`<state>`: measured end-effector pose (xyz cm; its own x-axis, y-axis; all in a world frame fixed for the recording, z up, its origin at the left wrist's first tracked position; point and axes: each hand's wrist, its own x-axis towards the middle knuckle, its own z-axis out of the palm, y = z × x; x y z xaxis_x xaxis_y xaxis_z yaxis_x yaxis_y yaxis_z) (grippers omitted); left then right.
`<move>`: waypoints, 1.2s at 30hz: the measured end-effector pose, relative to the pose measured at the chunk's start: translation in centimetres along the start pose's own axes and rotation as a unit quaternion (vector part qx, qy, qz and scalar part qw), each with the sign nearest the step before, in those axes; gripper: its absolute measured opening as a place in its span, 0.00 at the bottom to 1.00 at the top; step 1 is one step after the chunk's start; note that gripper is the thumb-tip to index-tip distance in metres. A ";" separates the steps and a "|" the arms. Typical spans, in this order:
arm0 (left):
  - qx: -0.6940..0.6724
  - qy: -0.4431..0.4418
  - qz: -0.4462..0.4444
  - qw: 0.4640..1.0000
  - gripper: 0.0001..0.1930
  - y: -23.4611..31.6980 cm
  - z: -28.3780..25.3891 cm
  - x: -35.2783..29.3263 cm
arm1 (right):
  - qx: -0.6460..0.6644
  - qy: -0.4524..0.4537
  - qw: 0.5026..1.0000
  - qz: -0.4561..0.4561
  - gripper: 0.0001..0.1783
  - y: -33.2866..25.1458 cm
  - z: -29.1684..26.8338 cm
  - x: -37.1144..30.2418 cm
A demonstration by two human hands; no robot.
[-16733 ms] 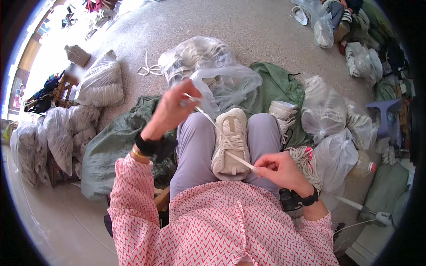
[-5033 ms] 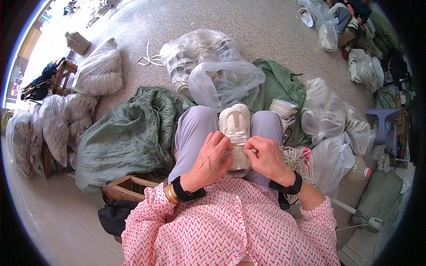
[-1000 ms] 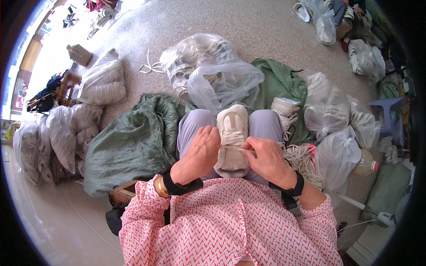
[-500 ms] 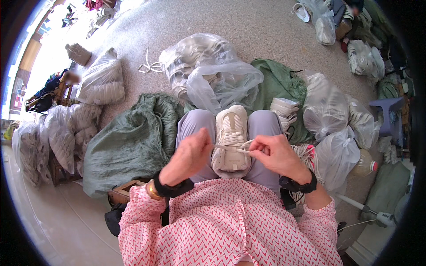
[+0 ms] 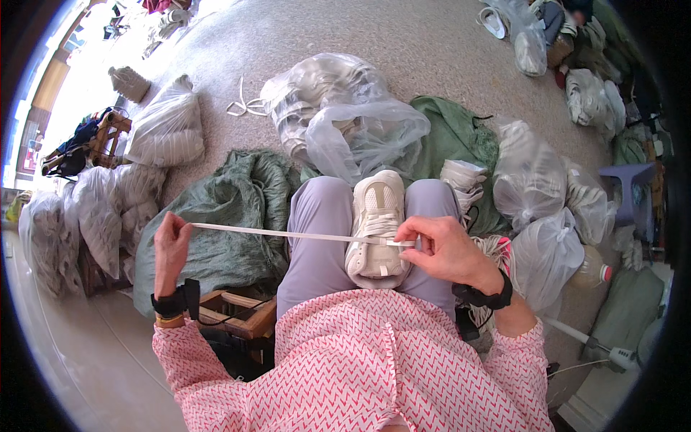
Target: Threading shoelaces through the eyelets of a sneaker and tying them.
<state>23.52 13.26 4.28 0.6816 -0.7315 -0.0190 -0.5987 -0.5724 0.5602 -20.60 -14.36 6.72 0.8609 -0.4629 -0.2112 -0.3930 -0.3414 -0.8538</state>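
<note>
A cream sneaker (image 5: 376,266) rests between my knees, its toe pointing away from me and flat laces crossing its upper part. From the shoe, a white shoelace (image 5: 284,233) runs taut to the left. Its far end is pinched in the fingertips of my left hand (image 5: 171,243), held out over the green cloth. Close against the shoe's right side, my right hand (image 5: 448,248) is closed with thumb and index finger on the lace. The exact grip of the right fingertips is partly hidden.
A clear plastic bag of shoe parts (image 5: 327,90) lies ahead of my knees. Green cloth (image 5: 209,209) is heaped at the left, beside a wooden stool (image 5: 252,317). Stacked shoe pieces (image 5: 462,180) and more filled bags (image 5: 529,173) stand at the right.
My left hand has moved far out to the left from above the shoe, drawing the lace out long and straight. The right hand stays by the shoe, a little lower.
</note>
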 end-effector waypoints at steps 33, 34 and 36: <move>-0.192 -0.184 0.274 0.924 0.17 16.6 13.3 -5.9 | -0.139 0.173 0.973 -0.061 0.05 3.9 3.5 -3.2; -0.183 -0.180 0.309 0.915 0.15 17.6 13.8 -6.0 | -0.140 0.173 0.973 -0.062 0.05 3.7 3.5 -3.2; -0.154 -0.199 0.314 0.915 0.12 17.7 14.8 -6.2 | -0.121 0.156 0.980 -0.037 0.06 3.2 3.4 -3.2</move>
<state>2.52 2.18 2.05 -0.0010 -0.9926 0.1212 -0.6311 0.0946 0.7699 -23.56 -11.19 3.01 0.7636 -0.6447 0.0348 -0.4315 -0.5496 -0.7153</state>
